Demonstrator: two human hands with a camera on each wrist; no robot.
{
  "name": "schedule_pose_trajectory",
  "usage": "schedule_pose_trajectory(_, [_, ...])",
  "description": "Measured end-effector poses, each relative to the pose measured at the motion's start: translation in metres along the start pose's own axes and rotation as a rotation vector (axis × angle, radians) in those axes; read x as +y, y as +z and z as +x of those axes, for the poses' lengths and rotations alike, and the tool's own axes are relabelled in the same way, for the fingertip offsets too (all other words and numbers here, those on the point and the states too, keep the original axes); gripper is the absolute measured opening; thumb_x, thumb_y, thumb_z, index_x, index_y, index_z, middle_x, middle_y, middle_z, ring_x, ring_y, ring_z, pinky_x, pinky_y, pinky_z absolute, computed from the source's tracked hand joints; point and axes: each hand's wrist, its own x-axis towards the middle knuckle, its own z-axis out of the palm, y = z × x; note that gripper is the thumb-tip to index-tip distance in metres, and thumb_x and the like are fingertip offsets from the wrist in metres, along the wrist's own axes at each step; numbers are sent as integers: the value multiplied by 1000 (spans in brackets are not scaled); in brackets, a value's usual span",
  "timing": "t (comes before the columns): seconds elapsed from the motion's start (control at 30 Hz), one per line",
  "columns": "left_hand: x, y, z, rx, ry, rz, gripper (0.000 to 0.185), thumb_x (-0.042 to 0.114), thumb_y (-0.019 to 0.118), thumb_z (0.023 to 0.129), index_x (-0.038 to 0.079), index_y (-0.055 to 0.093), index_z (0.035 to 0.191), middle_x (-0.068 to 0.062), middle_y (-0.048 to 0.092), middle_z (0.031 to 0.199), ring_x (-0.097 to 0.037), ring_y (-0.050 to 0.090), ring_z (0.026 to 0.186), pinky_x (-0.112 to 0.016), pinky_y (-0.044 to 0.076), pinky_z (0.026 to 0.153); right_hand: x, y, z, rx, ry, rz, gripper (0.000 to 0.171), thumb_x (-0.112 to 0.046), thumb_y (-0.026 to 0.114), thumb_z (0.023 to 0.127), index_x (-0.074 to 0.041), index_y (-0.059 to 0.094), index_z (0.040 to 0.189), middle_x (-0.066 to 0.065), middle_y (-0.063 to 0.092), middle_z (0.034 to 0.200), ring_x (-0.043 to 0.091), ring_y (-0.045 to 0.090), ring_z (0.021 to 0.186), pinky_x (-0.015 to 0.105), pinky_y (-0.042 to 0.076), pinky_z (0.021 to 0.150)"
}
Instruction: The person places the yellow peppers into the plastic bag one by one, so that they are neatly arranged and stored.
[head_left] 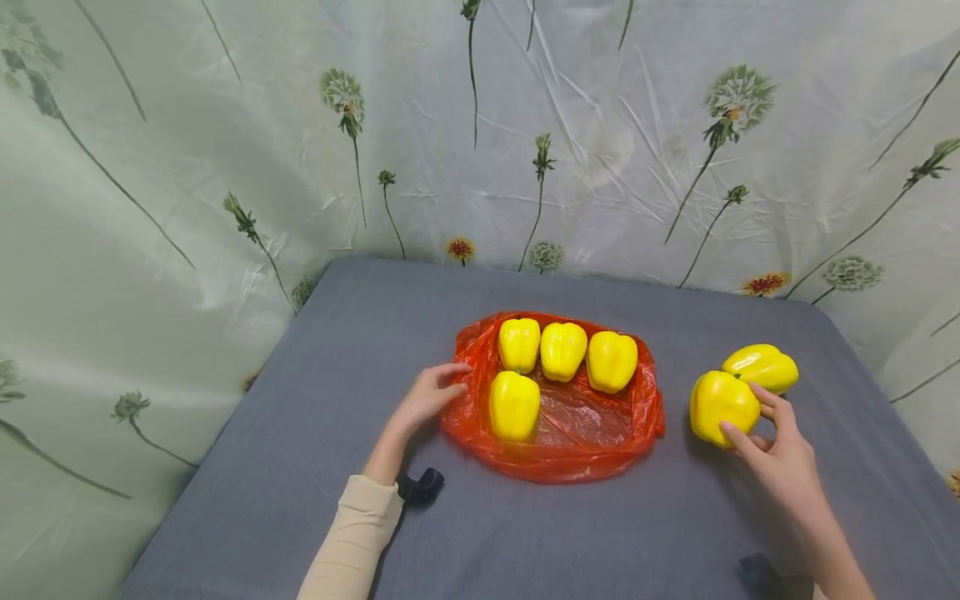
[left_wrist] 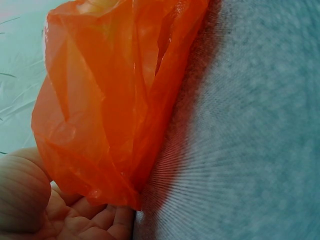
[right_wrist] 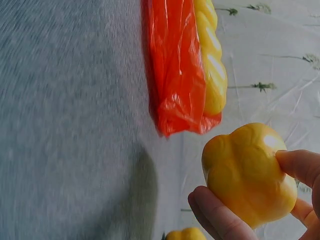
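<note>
Covering the whole work surface, a grey cloth-topped desk (head_left: 315,467), with a floral curtain (head_left: 150,208) hanging behind and to the sides. Lying flat near the middle, an orange plastic bag (head_left: 592,433), thin and crinkly, likely sliding easily on the cloth, carrying four yellow bell peppers (head_left: 514,405). Resting at the bag's left edge, the left hand (head_left: 431,396), fingers loosely extended, touching the film without visibly pinching it; closing into a grip not being shown. Sitting right of the bag, well apart from it, a fifth yellow pepper (head_left: 722,405), being gripped by the right hand (head_left: 780,458), thumb and fingers curling round its lobes. Looking glossy, smooth and light, probably slippery; gripping best across the ribbed sides. Lying just behind it, a sixth pepper (head_left: 761,367), untouched.
</note>
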Motion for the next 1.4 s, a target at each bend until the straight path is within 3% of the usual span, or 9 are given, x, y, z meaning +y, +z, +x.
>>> schedule_pose_trajectory(0.17, [0,0,-1,-6,-6,-6,36,12,55,91,4,58,126,-19,60,127,-31,58,112,-44,50,96,-9,7,0,-15,-20,19,75,-31,57,92,-8,11,147,31,34,132,-7,62,62,7,48,57])
schedule_pose_trajectory(0.43, [0,1,0,3,-26,-8,35,13,55,90,8,59,125,-15,61,125,-27,60,107,-40,52,93,-21,17,2,-54,-52,47,73,-28,58,92,-11,15,148,30,35,132,-15,58,67,7,48,59])
schedule_pose_trajectory(0.73, [2,0,1,9,-15,6,35,13,56,90,7,59,124,-16,61,125,-29,59,109,-42,51,95,-33,28,6,-92,-97,74,71,-25,59,91,-12,17,147,29,37,132,-8,63,69,7,48,62])
schedule_pose_trajectory(1.07, [0,-1,3,0,-6,-5,35,13,55,91,5,58,125,-18,60,127,-31,57,112,-43,49,96,-44,42,8,-116,-119,64,69,-27,60,91,-15,21,146,27,38,134,13,69,72,8,50,67])
schedule_pose_trajectory(1.4, [0,0,2,4,0,9,35,11,56,90,3,58,125,-19,60,126,-32,58,111,-44,49,96,-51,51,7,-158,-144,109,68,-25,61,90,-16,23,146,24,38,135,10,68,76,9,51,69])
